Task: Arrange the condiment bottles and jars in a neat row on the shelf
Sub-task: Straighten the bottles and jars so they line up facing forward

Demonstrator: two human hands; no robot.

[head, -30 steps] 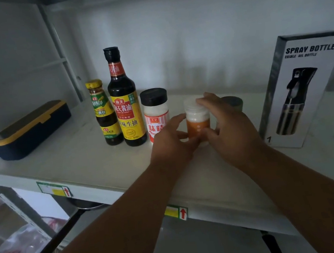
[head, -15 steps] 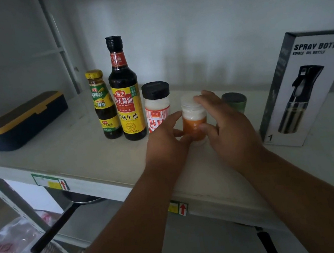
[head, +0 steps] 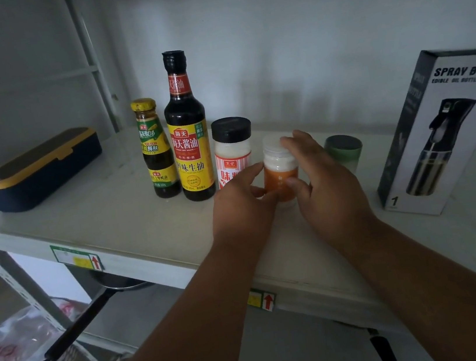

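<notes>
Orange jar (head: 281, 185), white cap, upright on the shelf (head: 133, 225), near the front edge, just right of the white shaker. Both hands on it: left hand (head: 242, 207) curls its fingers (head: 252, 170) against the jar's left side, thumb low on the front; right hand (head: 328, 189) wraps the right side, index finger up over the cap, thumb on the front. Both sets of fingers narrow, closed round the jar.

Row to the left, all upright and close together: white shaker (head: 232, 153) with black lid and red label, partly hidden by the left hand; tall soy sauce bottle (head: 188, 135), yellow label, black cap; small dark sauce bottle (head: 155, 149) with yellow cap, touching or nearly touching the tall one — can't tell which.

Green-lidded jar (head: 345, 150) sits behind the right hand, further back, out of line with the row.

Spray bottle box (head: 441, 133) stands upright at the right, well apart. Navy box with yellow trim (head: 42, 169) lies at the far left of the shelf.

Below the shelf: frying pan (head: 90, 314) with black handle, plastic bag (head: 13, 355) lower left.
</notes>
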